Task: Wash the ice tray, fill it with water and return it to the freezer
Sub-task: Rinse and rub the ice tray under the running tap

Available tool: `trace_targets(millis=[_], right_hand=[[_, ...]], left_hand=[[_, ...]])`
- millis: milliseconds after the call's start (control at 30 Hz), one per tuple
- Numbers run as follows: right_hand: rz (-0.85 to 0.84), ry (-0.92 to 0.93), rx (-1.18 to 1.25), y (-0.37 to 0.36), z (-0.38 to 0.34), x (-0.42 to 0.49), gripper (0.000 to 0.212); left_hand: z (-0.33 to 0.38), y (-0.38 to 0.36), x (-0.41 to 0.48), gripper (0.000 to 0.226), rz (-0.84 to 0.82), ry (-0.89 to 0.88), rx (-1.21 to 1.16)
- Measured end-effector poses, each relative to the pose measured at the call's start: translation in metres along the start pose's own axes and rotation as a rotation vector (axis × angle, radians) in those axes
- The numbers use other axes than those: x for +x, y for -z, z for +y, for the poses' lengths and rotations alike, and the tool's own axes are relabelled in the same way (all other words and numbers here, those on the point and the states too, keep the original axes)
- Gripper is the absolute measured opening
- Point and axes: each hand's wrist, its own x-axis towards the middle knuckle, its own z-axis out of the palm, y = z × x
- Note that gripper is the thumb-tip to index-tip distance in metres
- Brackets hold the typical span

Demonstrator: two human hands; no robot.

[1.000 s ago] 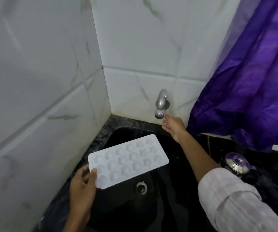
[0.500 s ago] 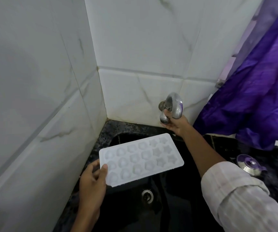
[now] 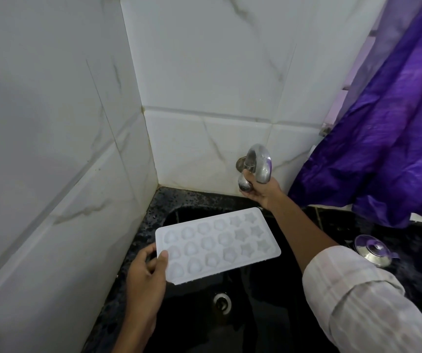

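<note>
The left hand (image 3: 145, 272) pinches the near short edge of the white tray (image 3: 217, 244), which extends away from that grip over the black sink (image 3: 255, 314). Beyond the tray's far end, the right hand (image 3: 262, 191) grasps the tap (image 3: 257, 164). No writing is readable.

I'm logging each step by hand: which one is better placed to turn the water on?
The right hand: it is already at the tap on the back wall. The left hand grips the ice tray over the sink.
</note>
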Motion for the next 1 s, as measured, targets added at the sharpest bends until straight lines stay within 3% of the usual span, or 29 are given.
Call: trace_targets(millis=[300,500,1000], right_hand=[[-0.016,-0.029,-0.011,0.004,-0.005,-0.005,0.033],[-0.019,-0.019,-0.056,0.004,-0.009,-0.009,0.019],[-0.009,0.007,-0.113,0.003,-0.01,-0.009,0.031]], left_hand=[[0.0,-0.005,0.002,0.02,0.0,-0.01,-0.008],[0.002,-0.006,0.002,0.021,-0.001,-0.023,-0.004],[0.002,-0.009,0.006,0.02,-0.002,-0.025,-0.003]])
